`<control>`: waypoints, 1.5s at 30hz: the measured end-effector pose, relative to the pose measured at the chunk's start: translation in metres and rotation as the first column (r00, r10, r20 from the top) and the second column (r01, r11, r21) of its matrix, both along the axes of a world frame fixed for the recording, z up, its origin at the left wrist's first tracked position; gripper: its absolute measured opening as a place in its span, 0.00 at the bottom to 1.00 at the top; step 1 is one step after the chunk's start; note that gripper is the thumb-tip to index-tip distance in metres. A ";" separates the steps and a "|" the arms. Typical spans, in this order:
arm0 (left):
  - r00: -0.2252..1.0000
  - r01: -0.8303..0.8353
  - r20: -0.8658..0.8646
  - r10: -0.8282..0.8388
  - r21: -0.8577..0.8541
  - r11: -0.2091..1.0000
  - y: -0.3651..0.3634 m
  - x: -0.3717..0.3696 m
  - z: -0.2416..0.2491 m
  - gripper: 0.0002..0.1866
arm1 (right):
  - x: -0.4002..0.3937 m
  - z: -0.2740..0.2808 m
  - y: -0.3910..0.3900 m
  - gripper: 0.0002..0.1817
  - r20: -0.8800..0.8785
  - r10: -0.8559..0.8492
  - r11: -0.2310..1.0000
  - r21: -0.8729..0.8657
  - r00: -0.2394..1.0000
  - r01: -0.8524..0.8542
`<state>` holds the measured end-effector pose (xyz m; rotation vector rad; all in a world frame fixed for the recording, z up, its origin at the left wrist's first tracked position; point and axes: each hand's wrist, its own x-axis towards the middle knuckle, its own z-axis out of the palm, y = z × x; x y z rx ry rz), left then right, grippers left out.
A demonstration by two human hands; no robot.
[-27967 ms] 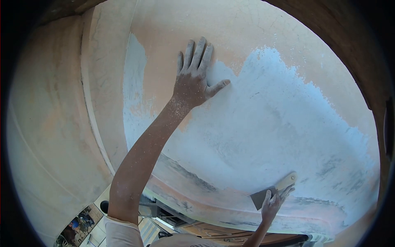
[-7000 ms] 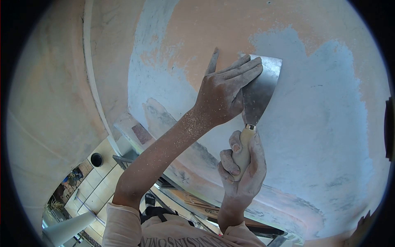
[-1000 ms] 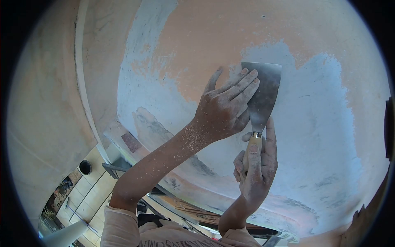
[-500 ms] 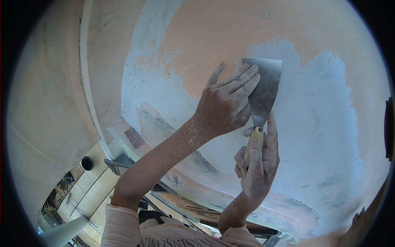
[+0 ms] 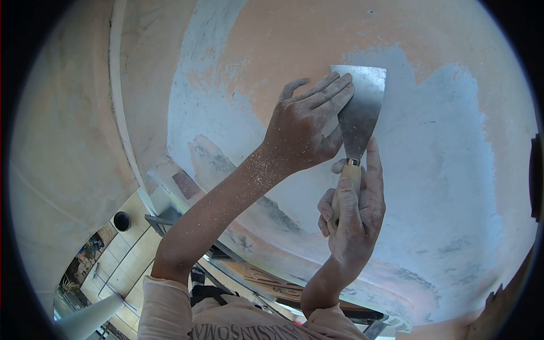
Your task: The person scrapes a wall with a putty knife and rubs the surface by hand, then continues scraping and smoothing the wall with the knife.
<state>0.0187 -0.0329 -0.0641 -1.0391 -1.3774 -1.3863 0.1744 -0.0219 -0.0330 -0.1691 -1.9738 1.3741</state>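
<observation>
Dusty and pale at the fingers, my right hand (image 5: 356, 212) is wrapped round the light handle of a wide metal scraper (image 5: 362, 107), its index finger stretched up along the neck. The blade points up and lies over the wall (image 5: 436, 147), where peach paint meets a pale blue-white patch. My left hand (image 5: 309, 122) has its fingers stretched out, with the fingertips resting on the left side of the blade and the thumb apart. Light specks of dust cover the left wrist. The blade's contact with the wall cannot be made out.
Below left are floor tiles (image 5: 119, 252) with a black bucket (image 5: 121, 221) on them. A pale ridge (image 5: 122, 124) runs down the wall at the left. Dark metal framing and wooden boards (image 5: 272, 280) lie beneath the arms. A dark object (image 5: 535, 178) is at the right edge.
Both hands and the scraper have moved a little up the wall. The blade looks brighter near its top edge, and the left thumb is more bent.
</observation>
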 end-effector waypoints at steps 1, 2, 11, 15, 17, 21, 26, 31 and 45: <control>1.000 0.003 0.005 -0.003 0.007 1.000 0.000 0.000 0.000 0.23 | 0.005 -0.004 0.002 0.30 -0.005 0.013 1.000 -0.012 1.000 -0.013; 1.000 -0.007 -0.008 0.006 -0.024 1.000 -0.001 0.002 -0.001 0.23 | 0.007 -0.006 0.003 0.30 -0.013 0.028 0.999 -0.021 1.000 -0.029; 1.000 -0.017 -0.006 0.017 -0.005 1.000 0.000 0.003 -0.005 0.25 | 0.009 -0.008 0.002 0.30 0.013 0.000 0.999 0.037 1.000 0.000; 1.000 0.003 0.000 -0.003 0.037 0.999 0.004 -0.005 -0.002 0.25 | -0.003 -0.002 0.001 0.30 -0.006 0.017 0.999 0.043 1.000 -0.017; 1.000 0.024 0.004 -0.024 0.016 1.000 0.004 -0.002 -0.005 0.25 | 0.002 -0.005 0.001 0.30 -0.004 0.013 0.999 0.034 1.000 -0.013; 1.000 0.022 0.003 -0.022 0.036 0.999 0.003 -0.007 -0.002 0.25 | 0.002 -0.004 0.002 0.31 0.023 0.002 0.998 0.063 1.000 -0.003; 1.000 0.011 0.025 -0.011 -0.013 1.000 0.000 0.010 -0.014 0.24 | 0.013 -0.010 0.004 0.31 0.079 -0.008 0.998 0.067 0.997 0.002; 0.999 -0.004 0.033 0.002 0.043 0.999 0.003 0.000 -0.008 0.23 | -0.002 -0.009 0.002 0.31 0.025 -0.006 0.996 0.086 1.000 0.004; 1.000 0.003 0.019 -0.003 -0.031 1.000 0.001 0.011 -0.021 0.24 | 0.012 -0.021 0.005 0.30 0.048 -0.044 0.996 0.077 0.998 0.040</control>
